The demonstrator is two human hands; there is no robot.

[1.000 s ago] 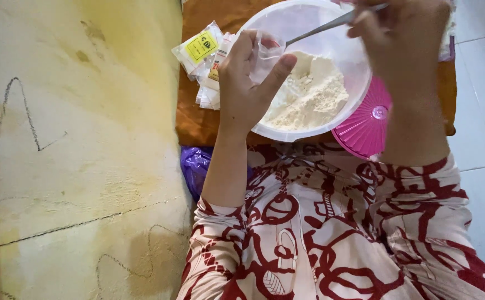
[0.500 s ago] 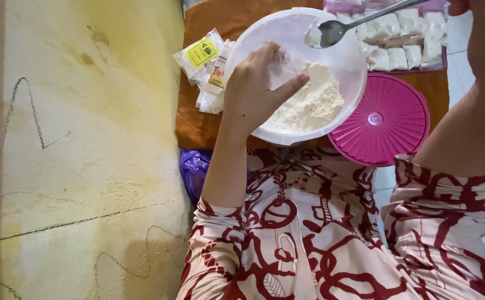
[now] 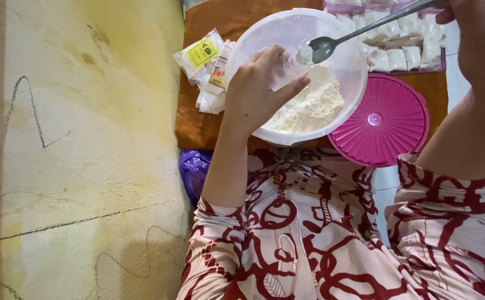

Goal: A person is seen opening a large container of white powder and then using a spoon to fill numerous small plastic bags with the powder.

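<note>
Yellowish, stained wall [image 3: 75, 155] fills the left side of the view, with thin dark scrawled lines across it. Beside it sits an orange-brown tabletop [image 3: 198, 125] crowded with things. A white plastic bowl [image 3: 349, 58] stands near the middle, holding a heap of white powder [image 3: 309, 105]. The person's left hand [image 3: 256, 91] reaches over the bowl's near rim, fingers curled around a small clear plastic pouch [image 3: 284, 72] that it holds open above the powder. The right hand [image 3: 478, 22], at the top right corner, grips the handle of a metal spoon [image 3: 323, 48]; the spoon's head, carrying a little powder, is right at the pouch's mouth. A round pink lid [image 3: 381, 119] lies flat just to the right of the bowl, touching its side. Behind it, a purple tray [image 3: 439, 66] holds rows of small filled white packets [image 3: 406, 39]. A stack of empty pouches with a yellow label [image 3: 206, 66] lies left of the bowl. Something purple [image 3: 195, 169] shows below the tabletop's edge, by the person's red-and-cream patterned clothing [image 3: 309, 233].
</note>
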